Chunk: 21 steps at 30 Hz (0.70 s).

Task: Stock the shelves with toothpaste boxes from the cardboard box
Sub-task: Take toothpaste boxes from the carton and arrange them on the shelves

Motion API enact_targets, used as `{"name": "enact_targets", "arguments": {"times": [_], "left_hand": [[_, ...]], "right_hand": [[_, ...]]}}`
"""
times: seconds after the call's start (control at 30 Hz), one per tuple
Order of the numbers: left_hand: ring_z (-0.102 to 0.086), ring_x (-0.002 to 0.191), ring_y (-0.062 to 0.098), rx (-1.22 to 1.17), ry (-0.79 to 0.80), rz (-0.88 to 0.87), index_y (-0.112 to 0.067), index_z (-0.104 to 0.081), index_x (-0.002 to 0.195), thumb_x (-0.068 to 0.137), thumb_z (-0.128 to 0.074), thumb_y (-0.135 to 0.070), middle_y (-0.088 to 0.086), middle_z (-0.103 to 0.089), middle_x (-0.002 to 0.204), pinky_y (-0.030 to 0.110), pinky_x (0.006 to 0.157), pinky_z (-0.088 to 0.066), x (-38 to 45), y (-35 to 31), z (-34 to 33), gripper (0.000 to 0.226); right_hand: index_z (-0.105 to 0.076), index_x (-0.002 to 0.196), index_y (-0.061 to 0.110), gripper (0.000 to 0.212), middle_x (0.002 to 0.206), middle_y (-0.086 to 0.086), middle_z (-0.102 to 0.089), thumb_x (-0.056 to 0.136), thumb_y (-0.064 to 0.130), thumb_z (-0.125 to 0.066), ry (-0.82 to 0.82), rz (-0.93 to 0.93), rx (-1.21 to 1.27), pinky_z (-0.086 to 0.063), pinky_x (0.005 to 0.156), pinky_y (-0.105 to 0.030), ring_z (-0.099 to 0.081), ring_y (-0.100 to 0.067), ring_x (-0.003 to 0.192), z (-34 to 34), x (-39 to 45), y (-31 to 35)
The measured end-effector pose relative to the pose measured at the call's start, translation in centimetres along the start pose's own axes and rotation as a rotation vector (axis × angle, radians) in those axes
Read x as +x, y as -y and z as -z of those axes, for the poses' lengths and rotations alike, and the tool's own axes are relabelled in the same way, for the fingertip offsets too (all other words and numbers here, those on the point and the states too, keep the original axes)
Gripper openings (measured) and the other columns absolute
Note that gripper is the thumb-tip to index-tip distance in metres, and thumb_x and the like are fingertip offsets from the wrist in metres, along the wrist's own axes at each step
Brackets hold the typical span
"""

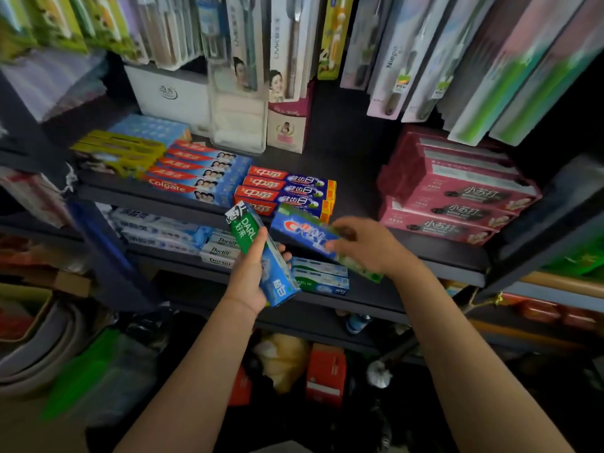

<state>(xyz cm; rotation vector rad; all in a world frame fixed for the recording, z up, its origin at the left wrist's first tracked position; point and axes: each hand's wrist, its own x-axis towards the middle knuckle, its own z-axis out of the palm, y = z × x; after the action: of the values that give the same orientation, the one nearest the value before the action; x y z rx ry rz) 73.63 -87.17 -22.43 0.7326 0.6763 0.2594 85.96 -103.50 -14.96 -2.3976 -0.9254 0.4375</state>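
My left hand (250,276) grips a green and blue Darlie toothpaste box (261,253), tilted upward in front of the shelves. My right hand (366,246) holds a blue Crest toothpaste box (307,233) at its right part, slanting over the front edge of the upper dark shelf (359,178). Behind it lie stacked red and blue toothpaste boxes (287,191) and Colgate boxes (196,171). Two more Darlie boxes (322,279) lie on the lower shelf under my hands. No cardboard box is in view.
Pink toothpaste boxes (457,197) are stacked at the shelf's right. Toothbrush packs (287,44) hang above. White boxes (163,230) and Doctor boxes (219,250) fill the lower shelf's left. Bags, basins and a red box (327,374) crowd the floor below.
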Motion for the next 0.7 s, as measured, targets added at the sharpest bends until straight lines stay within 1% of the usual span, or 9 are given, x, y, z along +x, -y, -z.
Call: {"name": "enact_targets", "arguments": {"times": [0.07,0.17,0.23,0.3,0.47,0.53,0.6,0.63,0.7], "left_hand": [[-0.066,0.083,0.02,-0.034,-0.015,0.035,-0.018,-0.06,0.11,0.097,-0.052,-0.05,0.009,-0.063,0.099,0.04,0.076,-0.058,0.4,-0.1,0.4,0.035],[-0.063,0.08,0.024,-0.09,-0.028,0.089,-0.014,-0.059,0.104,0.098,-0.051,-0.049,0.011,-0.059,0.09,0.045,0.084,-0.053,0.7,0.4,0.8,0.036],[-0.062,0.083,0.028,-0.109,-0.026,0.103,-0.016,-0.06,0.107,0.096,-0.055,-0.045,0.012,-0.059,0.09,0.049,0.089,-0.052,0.8,0.7,1.0,0.032],[-0.062,0.089,0.03,-0.123,-0.023,0.096,-0.018,-0.062,0.11,0.095,-0.059,-0.04,0.012,-0.062,0.094,0.05,0.091,-0.053,0.9,0.8,1.2,0.026],[-0.066,0.089,0.022,-0.12,0.016,0.056,-0.016,-0.063,0.113,0.095,-0.063,-0.034,0.007,-0.065,0.099,0.044,0.09,-0.054,0.9,1.4,1.4,0.025],[-0.065,0.094,0.024,-0.11,0.035,0.053,-0.016,-0.061,0.115,0.095,-0.063,-0.034,0.008,-0.065,0.103,0.046,0.096,-0.051,1.1,1.9,1.7,0.027],[-0.063,0.102,0.028,-0.1,0.046,0.039,-0.015,-0.061,0.115,0.094,-0.064,-0.033,0.011,-0.063,0.108,0.05,0.102,-0.048,1.2,2.3,1.8,0.028],[-0.062,0.102,0.029,-0.092,0.048,0.031,-0.015,-0.061,0.114,0.094,-0.064,-0.033,0.011,-0.063,0.107,0.051,0.101,-0.047,1.3,2.6,1.9,0.027],[-0.063,0.092,0.027,-0.08,0.021,0.014,-0.016,-0.06,0.11,0.095,-0.063,-0.031,0.01,-0.064,0.102,0.046,0.091,-0.048,1.2,2.8,1.9,0.022]], "right_hand": [[-0.063,0.121,0.015,0.038,0.099,0.0,-0.056,0.087,0.03,-0.071,-0.198,0.03,-0.044,-0.036,0.072,-0.024,-0.052,-0.015,0.088,0.3,2.0,0.4],[-0.058,0.129,0.014,0.043,0.109,-0.011,-0.055,0.09,0.029,-0.068,-0.338,0.029,-0.144,-0.045,0.084,-0.036,-0.054,-0.026,0.098,0.6,5.6,1.4],[-0.056,0.132,0.017,0.044,0.118,-0.012,-0.056,0.092,0.032,-0.064,-0.363,0.024,-0.261,-0.045,0.091,-0.044,-0.053,-0.031,0.109,0.2,7.5,2.1],[-0.053,0.136,0.019,0.044,0.125,-0.011,-0.055,0.095,0.034,-0.061,-0.349,0.029,-0.345,-0.04,0.096,-0.042,-0.049,-0.032,0.115,-0.4,8.9,2.5],[-0.048,0.142,0.018,0.048,0.134,-0.012,-0.052,0.096,0.032,-0.056,-0.334,0.015,-0.468,-0.032,0.107,-0.044,-0.045,-0.032,0.124,-1.6,9.7,2.8],[-0.058,0.13,0.011,0.041,0.124,-0.014,-0.057,0.092,0.025,-0.06,-0.554,0.136,-0.379,-0.04,0.098,-0.045,-0.05,-0.033,0.115,-2.3,8.4,3.1],[-0.068,0.101,0.005,0.019,0.097,-0.013,-0.064,0.087,0.014,-0.058,-0.683,0.282,-0.184,-0.047,0.078,-0.04,-0.058,-0.029,0.09,-3.2,6.2,4.0],[-0.068,0.088,0.005,0.013,0.084,-0.01,-0.065,0.088,0.011,-0.056,-0.609,0.297,-0.074,-0.048,0.071,-0.04,-0.059,-0.027,0.078,-3.7,5.2,4.4],[-0.063,0.08,0.007,0.019,0.074,-0.007,-0.065,0.092,0.019,-0.054,-0.299,0.159,0.01,-0.05,0.065,-0.039,-0.06,-0.025,0.068,-4.9,3.7,5.0]]}}
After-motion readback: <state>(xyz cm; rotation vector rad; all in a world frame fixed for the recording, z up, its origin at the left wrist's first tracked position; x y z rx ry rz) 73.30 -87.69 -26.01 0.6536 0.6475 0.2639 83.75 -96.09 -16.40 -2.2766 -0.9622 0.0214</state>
